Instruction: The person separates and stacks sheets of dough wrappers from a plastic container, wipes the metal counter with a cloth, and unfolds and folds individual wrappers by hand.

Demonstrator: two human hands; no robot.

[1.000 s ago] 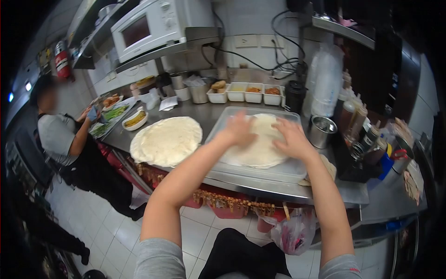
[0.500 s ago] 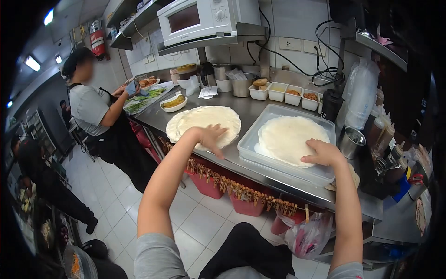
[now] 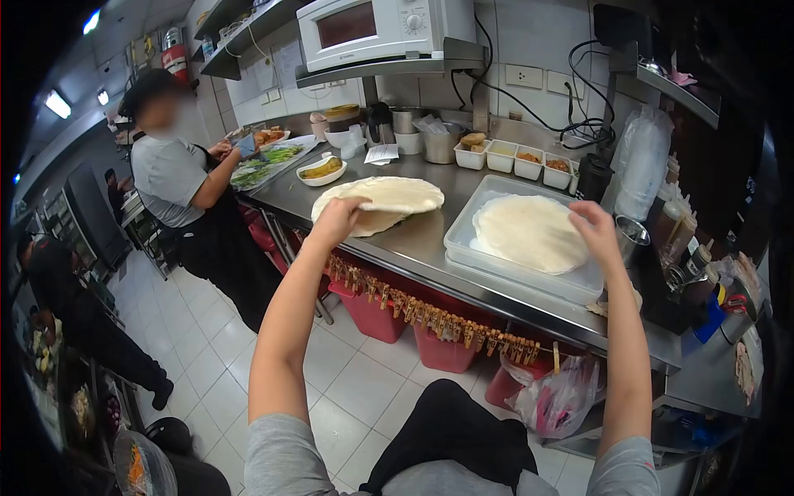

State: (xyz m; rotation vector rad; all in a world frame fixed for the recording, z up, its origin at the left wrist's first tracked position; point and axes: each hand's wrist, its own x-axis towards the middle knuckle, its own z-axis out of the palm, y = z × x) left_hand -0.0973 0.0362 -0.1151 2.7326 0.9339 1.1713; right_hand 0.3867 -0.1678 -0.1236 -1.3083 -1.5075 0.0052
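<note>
Two round pale flatbreads lie stacked on the steel counter, and my left hand (image 3: 337, 220) grips the near left edge of the upper flatbread (image 3: 397, 193), lifting it a little off the lower flatbread (image 3: 364, 223). A darker bit shows between them. To the right, another round flatbread (image 3: 525, 231) lies in a clear plastic tray (image 3: 514, 285). Over the tray's right side is my right hand (image 3: 600, 236), fingers slightly bent and apart by that flatbread's edge, with nothing visible in them.
Behind stand a dish of yellow food (image 3: 322, 170), white tubs (image 3: 500, 157) and a microwave (image 3: 364, 33) on a shelf. Bottles (image 3: 674, 219) and a metal cup (image 3: 630, 240) are at right. Clothespins (image 3: 430, 310) line the counter front. A person (image 3: 178, 178) works at left.
My left hand has moved from lying on the flatbreads to their left edge and raised the upper one. My right hand has drawn up from the tray's flatbread. The view has shifted slightly.
</note>
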